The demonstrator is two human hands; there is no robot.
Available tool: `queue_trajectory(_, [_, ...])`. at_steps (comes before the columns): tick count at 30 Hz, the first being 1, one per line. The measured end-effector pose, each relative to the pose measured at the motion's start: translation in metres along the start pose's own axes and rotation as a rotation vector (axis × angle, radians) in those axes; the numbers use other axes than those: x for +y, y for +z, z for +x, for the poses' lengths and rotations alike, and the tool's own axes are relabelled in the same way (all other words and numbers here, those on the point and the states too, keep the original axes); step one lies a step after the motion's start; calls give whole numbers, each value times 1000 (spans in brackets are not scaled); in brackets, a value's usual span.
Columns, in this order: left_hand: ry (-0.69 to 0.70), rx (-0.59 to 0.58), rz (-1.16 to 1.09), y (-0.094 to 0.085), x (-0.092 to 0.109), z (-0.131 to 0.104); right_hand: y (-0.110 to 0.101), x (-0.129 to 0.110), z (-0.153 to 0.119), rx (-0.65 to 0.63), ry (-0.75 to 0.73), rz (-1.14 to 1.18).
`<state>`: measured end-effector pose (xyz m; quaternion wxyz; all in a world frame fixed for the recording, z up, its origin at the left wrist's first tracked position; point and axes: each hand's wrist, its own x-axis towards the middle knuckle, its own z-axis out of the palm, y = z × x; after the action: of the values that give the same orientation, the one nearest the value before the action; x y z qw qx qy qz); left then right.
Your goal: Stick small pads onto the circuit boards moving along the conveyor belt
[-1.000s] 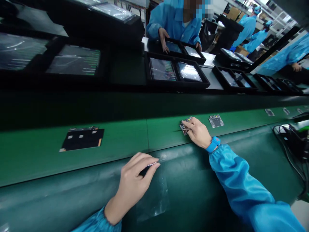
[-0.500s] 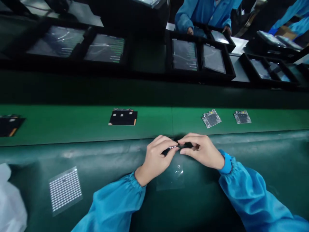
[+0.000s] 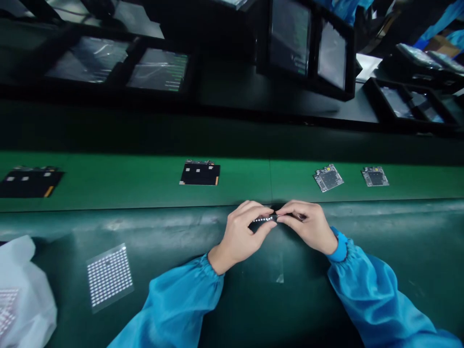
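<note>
One white-dotted dark strip (image 3: 261,220) is lying between the pinching left fingers (image 3: 258,211); at three o'clock, right fingers (image 3: 293,208) are grasping an indistinct item (image 3: 300,216).

L sleeve (image 3: 177,302) is bright blue, shiny-ish fabric, loose & wrinkled, w/ a gathered cuff (image 3: 215,266) just behind the L hand (image 3: 241,234), which is bare. R sleeve (image 3: 377,287) is the same blue, lots of folds, cuff gathered too. Btwn R hand (image 3: 313,227), also bare, & R cuff sits a smooth blue wristband (image 3: 339,245).
</note>
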<state>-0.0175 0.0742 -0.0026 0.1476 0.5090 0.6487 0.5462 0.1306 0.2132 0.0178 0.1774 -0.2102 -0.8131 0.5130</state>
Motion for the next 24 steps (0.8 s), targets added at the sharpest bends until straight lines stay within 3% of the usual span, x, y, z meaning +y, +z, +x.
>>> queue_trajectory(8, [-66, -45, -45, -1, -1, 0, -4, -1, -4, 62, -29, -55])
queue_trajectory(24, [-99, 1, -59, 1, 0, 0, 0, 0, -7, 7, -13, -97])
